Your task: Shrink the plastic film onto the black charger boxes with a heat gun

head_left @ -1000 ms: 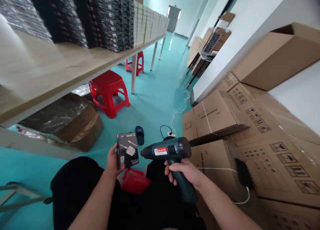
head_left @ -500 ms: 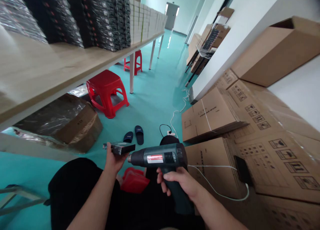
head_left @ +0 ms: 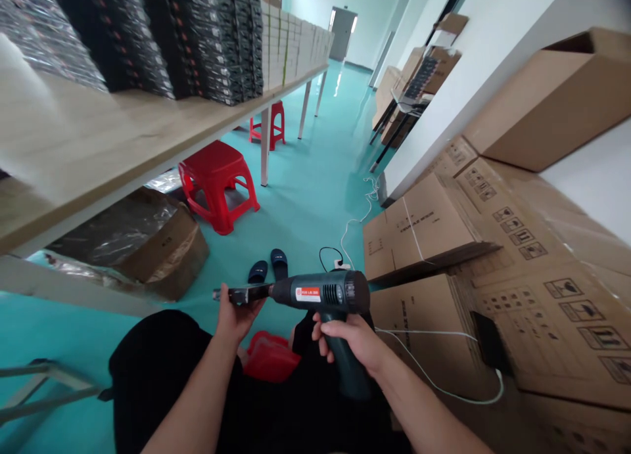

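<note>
My right hand (head_left: 345,339) is wrapped round the handle of a dark green heat gun (head_left: 320,291) with a red and white label. Its metal nozzle points left, close to a flat black box (head_left: 242,295). Whether nozzle and box touch, I cannot tell. That box lies in my left hand (head_left: 236,319), thumb on the near side and the other fingers mostly hidden beneath it. Both things are held above my lap.
On the left, a long table (head_left: 162,135) bears stacks of black wrapped packs (head_left: 197,43) and white boxes (head_left: 290,43). A red stool (head_left: 219,178), an open carton (head_left: 158,250) and slippers (head_left: 279,263) are on the floor. Flat cartons (head_left: 419,221) and a white cable (head_left: 348,234) lie right.
The heat gun has risen slightly, its nozzle now level with the box's end. My left hand has tilted the box so less of its top shows. The view has shifted a little.
</note>
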`<state>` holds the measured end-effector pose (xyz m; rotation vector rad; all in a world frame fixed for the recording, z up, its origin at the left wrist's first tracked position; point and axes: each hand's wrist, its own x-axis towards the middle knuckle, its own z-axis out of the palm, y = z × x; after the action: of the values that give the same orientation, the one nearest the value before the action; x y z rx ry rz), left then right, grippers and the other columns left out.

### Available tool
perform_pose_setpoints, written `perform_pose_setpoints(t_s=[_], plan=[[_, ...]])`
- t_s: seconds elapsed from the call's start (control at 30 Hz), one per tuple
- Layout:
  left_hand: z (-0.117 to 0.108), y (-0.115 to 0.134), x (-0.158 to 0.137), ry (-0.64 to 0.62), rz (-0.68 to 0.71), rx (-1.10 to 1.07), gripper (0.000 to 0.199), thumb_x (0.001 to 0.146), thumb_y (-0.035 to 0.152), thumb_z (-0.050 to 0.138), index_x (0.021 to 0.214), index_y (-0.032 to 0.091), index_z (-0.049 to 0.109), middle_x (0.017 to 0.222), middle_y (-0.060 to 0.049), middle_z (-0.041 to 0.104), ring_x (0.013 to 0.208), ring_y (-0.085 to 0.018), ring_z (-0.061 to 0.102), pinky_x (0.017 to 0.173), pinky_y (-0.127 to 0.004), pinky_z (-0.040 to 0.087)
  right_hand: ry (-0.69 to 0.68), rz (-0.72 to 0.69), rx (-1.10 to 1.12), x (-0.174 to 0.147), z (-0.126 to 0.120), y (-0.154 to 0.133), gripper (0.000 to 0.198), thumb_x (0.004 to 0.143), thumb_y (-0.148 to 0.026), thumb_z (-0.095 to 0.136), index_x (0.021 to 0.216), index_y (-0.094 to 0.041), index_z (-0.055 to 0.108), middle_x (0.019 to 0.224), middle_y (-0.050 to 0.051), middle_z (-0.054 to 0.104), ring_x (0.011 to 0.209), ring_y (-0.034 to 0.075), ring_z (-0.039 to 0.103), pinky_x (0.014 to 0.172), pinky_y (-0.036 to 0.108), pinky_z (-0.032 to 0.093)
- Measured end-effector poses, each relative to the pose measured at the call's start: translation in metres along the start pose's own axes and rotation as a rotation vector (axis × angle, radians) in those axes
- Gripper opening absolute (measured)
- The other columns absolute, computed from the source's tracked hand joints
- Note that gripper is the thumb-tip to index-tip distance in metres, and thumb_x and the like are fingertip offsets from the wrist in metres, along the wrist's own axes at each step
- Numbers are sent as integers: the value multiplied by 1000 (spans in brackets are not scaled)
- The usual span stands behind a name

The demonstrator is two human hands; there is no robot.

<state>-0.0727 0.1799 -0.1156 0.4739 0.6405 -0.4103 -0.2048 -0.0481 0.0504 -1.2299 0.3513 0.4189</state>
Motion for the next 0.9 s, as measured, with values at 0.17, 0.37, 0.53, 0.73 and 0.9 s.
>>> perform_pose_setpoints(t_s=[0.17, 0.37, 0.53, 0.73, 0.9], plan=[[2, -1, 1, 7, 18, -31, 45, 78, 57, 55, 94, 15, 58, 88, -13, 67, 81, -27, 67, 68, -43, 56, -57, -25, -5, 0, 4, -1, 24, 74, -22, 63, 95, -12, 64, 80, 8, 67, 57, 15, 61, 49, 25, 48], [3, -1, -1, 21, -37, -29, 39, 78, 50, 59, 92, 14, 57, 85, -12, 66, 76, -25, 67, 67, -42, 57, -103, 19, -32, 0, 10, -2, 23, 73, -21, 63, 95, -12, 64, 79, 8, 67, 56, 15, 61, 48, 26, 46], [1, -1, -1, 27, -16, -72, 39, 75, 48, 63, 95, 16, 54, 96, -15, 63, 89, -30, 66, 73, -48, 56, 7, -77, 38, 10, 15, 0, 26, 73, -24, 65, 95, -12, 63, 80, 8, 67, 58, 15, 61, 49, 27, 48], [0, 2, -3, 40, -40, -137, 50, 70, 52, 67, 98, 15, 49, 109, -20, 56, 103, -36, 60, 75, -52, 55, 107, 31, 116, 9, -19, -4, 24, 74, -26, 59, 93, -11, 62, 76, 9, 68, 58, 18, 62, 47, 26, 47], [1, 0, -2, 16, -55, -128, 52, 70, 53, 66, 99, 14, 50, 107, -20, 56, 102, -36, 60, 75, -50, 56, 124, 15, 189, -1, -26, 4, 22, 78, -24, 55, 94, -10, 61, 78, 9, 67, 60, 17, 62, 49, 26, 46]])
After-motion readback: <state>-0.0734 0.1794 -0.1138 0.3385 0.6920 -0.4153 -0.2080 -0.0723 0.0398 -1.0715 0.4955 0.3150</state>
